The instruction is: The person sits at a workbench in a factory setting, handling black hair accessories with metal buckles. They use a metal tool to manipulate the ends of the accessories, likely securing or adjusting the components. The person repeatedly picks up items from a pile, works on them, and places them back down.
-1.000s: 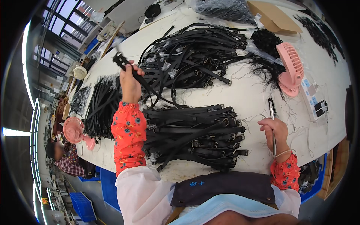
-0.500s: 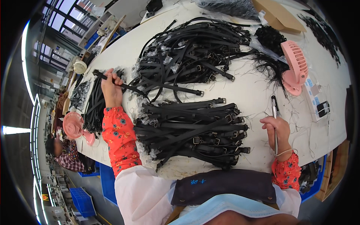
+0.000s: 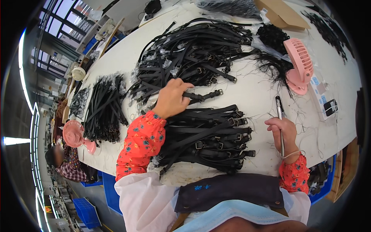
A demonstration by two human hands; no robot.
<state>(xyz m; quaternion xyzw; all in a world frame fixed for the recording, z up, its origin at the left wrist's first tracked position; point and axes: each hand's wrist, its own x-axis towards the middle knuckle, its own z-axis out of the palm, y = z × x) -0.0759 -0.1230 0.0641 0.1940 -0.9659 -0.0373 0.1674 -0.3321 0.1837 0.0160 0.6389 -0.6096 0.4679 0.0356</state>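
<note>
Head view, table: white worktable (image 3: 255, 92) strewn with black straps.
Far heap: loose tangle of buckled straps (image 3: 193, 42) beyond the hands.
Near stack: sorted straps (image 3: 208, 135) lying parallel, buckles to the right.
Left hand (image 3: 170, 98): closed around one strap (image 3: 203, 95) at the stack's far edge; best laid buckle-aligned.
Right hand (image 3: 284, 129): curled about a slim tool (image 3: 279, 112), resting beside the stack.

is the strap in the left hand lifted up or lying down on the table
Lying down. The left hand presses the black buckled strap flat along the white table, its buckle end resting on the surface just above the strap stack.
</note>
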